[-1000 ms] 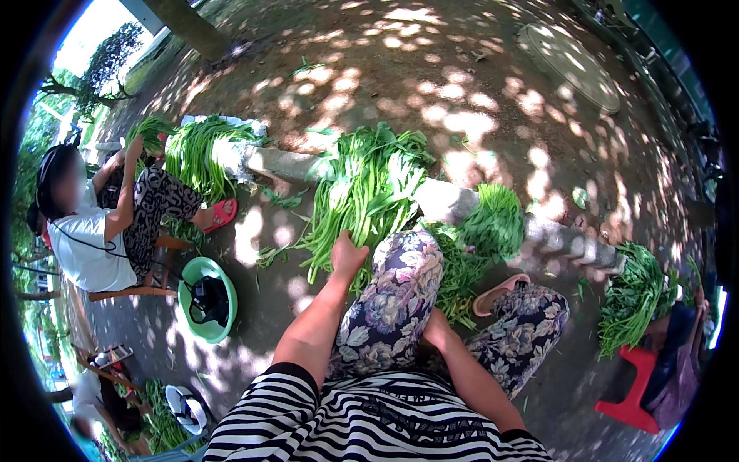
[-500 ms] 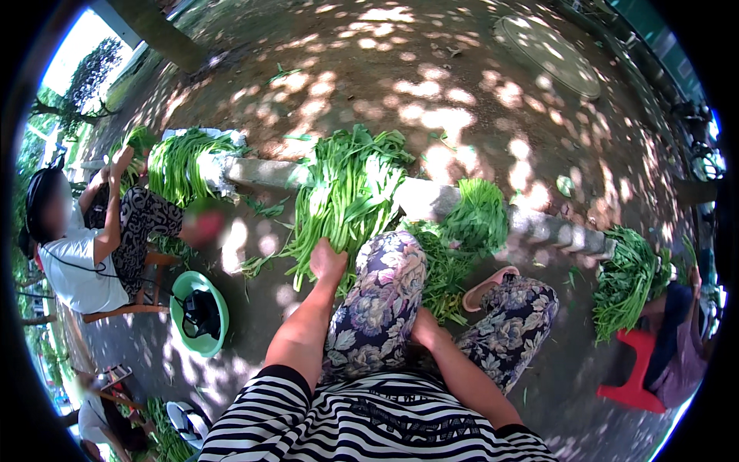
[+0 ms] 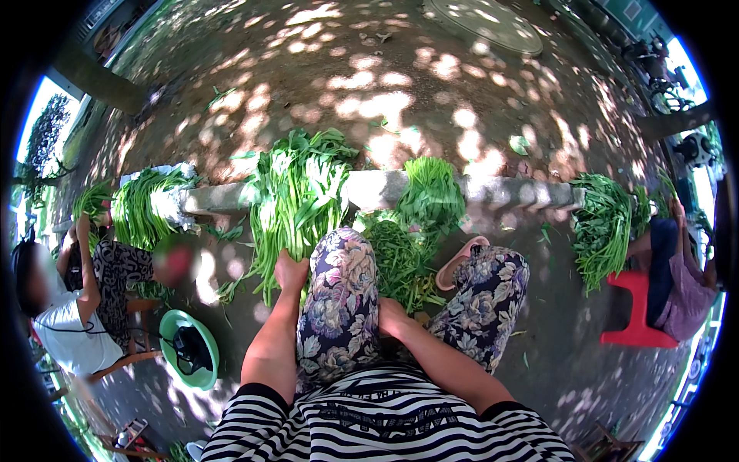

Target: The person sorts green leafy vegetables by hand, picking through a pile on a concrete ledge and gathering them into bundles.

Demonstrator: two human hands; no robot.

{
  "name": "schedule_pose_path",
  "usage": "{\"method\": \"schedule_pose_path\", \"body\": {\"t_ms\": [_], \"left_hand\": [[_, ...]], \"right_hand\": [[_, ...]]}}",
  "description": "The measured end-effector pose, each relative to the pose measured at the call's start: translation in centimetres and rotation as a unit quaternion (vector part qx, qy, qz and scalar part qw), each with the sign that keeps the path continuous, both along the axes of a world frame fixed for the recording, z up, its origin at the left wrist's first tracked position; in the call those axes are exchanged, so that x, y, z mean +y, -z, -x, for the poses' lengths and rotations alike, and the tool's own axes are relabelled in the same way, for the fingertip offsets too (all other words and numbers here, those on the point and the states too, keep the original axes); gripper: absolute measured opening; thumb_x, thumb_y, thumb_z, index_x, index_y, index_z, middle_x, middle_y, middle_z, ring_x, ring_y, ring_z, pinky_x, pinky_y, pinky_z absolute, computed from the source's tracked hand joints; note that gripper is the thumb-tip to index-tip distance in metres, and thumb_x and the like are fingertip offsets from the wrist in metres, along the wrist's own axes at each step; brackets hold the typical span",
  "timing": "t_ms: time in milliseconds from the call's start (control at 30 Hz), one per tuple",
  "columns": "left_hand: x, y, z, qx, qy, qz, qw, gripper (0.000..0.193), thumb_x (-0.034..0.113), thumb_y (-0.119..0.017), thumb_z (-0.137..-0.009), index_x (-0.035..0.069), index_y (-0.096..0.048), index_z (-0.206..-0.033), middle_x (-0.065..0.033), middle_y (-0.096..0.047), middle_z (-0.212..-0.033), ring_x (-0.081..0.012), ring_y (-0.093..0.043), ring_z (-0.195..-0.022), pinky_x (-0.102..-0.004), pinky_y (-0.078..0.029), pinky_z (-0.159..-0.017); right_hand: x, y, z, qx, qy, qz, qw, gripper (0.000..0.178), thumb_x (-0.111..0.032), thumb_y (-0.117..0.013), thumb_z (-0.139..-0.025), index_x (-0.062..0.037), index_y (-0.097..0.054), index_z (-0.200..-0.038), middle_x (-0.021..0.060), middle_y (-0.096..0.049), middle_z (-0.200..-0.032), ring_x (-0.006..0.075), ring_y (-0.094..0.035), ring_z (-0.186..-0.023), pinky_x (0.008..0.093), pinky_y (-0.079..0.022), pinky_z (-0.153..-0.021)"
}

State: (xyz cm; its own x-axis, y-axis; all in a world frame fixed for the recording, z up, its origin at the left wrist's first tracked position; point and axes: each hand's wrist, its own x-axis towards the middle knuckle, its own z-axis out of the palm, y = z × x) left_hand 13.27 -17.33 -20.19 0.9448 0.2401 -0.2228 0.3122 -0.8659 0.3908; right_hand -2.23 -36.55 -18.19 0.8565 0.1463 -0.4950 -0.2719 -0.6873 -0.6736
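Left hand (image 3: pixel 290 271) first: it's down at the near ends of a thick heap of long green stems (image 3: pixel 296 208), back of the hand up, fingers curled in among the stalks. From where I stand those fingertips are buried, so how tightly they close, or on how many stalks, I can't tell. The heap lies just ahead of that hand, draped over a low stone curb (image 3: pixel 531 193), its long axis running away from the person — cut ends close to the knuckles, broad leaves on the far side. Of the two, the left hand is plainly nearer; the right hand (image 3: pixel 390 314) sits low against the inner side of the left leg (image 3: pixel 336 285), its fingers mostly hidden, and whether it holds anything I can't make out.

Between the knees, loose greens (image 3: pixel 396 250) spread on the ground, below a neater bunch (image 3: pixel 431 192) lying over the curb. A pink sandal (image 3: pixel 460 263) is just beside them. Farther out — a co-worker in white (image 3: pixel 73 335) with a green basin (image 3: pixel 202 378) nearby on the left, and on the right another in purple (image 3: pixel 687 296) by a red stool (image 3: pixel 637 316).
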Motion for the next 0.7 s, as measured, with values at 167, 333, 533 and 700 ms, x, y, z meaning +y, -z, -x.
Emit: {"method": "schedule_pose_path", "body": {"t_ms": [167, 333, 533, 700], "left_hand": [[-0.2, 0.0, -0.2, 0.023, 0.019, -0.011, 1.0, 0.045, 0.031, -0.061, -0.061, 0.001, -0.054, -0.093, -0.0237, -0.06, -0.09, -0.0386, -0.057, -0.085, -0.0442, -0.045, -0.076], [1.3, 1.5, -0.1, -0.007, 0.023, 0.018, 1.0, 0.049, 0.032, -0.06, -0.06, 0.001, -0.055, -0.097, -0.0222, -0.061, -0.09, -0.0377, -0.058, -0.086, -0.0434, -0.045, -0.078], [1.3, 1.6, 0.2, -0.036, 0.03, 0.098, 0.994, 0.062, 0.031, -0.064, -0.061, -0.003, -0.049, -0.111, -0.0253, -0.058, -0.097, -0.0376, -0.056, -0.093, -0.0403, -0.044, -0.082], [3.2, -0.1, 2.4, -0.102, 0.13, 0.1, 0.981, 0.06, 0.025, -0.065, -0.066, -0.002, -0.045, -0.117, -0.0216, -0.054, -0.11, -0.0336, -0.052, -0.102, -0.0374, -0.042, -0.088]], "right_hand": [[0.2, 1.0, 0.5, 0.006, 0.045, -0.01, 0.999, 0.017, -0.007, -0.054, -0.067, -0.0035, -0.062, -0.082, 0.0214, -0.06, -0.081, 0.0376, -0.058, -0.079, 0.0418, -0.047, -0.069], [0.3, 0.0, -0.2, 0.026, 0.038, -0.013, 0.999, 0.019, -0.013, -0.054, -0.07, -0.0036, -0.063, -0.084, 0.0223, -0.06, -0.084, 0.0383, -0.057, -0.081, 0.042, -0.047, -0.069], [-0.1, 1.2, 0.4, -0.023, 0.038, -0.057, 0.997, 0.027, -0.025, -0.056, -0.073, -0.0015, -0.063, -0.083, 0.0232, -0.06, -0.086, 0.0396, -0.057, -0.082, 0.0418, -0.045, -0.071], [-0.3, 0.8, 0.5, -0.029, 0.014, -0.07, 0.997, 0.034, -0.027, -0.056, -0.074, -0.0022, -0.06, -0.097, 0.0218, -0.06, -0.094, 0.0382, -0.056, -0.089, 0.0397, -0.045, -0.074]]}}
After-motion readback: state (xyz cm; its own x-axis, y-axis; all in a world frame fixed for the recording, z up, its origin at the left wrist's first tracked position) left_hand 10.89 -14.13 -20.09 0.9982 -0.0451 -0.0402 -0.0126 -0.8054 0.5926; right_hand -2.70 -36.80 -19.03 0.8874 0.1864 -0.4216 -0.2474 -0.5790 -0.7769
